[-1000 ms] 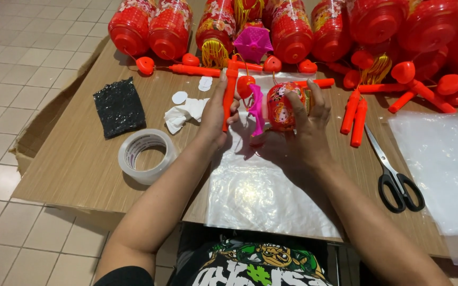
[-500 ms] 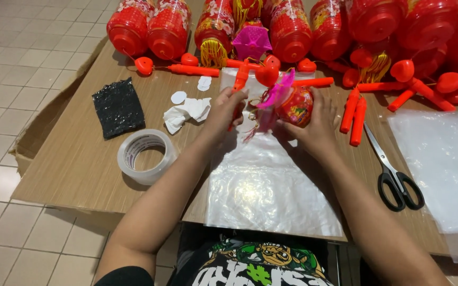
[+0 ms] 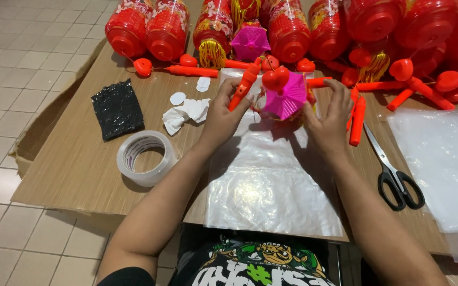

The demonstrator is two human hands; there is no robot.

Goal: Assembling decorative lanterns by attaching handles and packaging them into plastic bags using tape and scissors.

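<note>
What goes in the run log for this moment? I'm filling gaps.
left hand: grips orange stick | right hand: holds pink lantern | under: clear plastic bag | nearby: tape roll, scissors

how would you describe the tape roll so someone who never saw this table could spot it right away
Start at the wooden tabletop and look to its near left part, outside the person's left forearm. The roll of clear tape lies flat there, just below a black crinkled sheet. It is the only ring-shaped thing on the table, pale and see-through among red lanterns and orange sticks.
</note>
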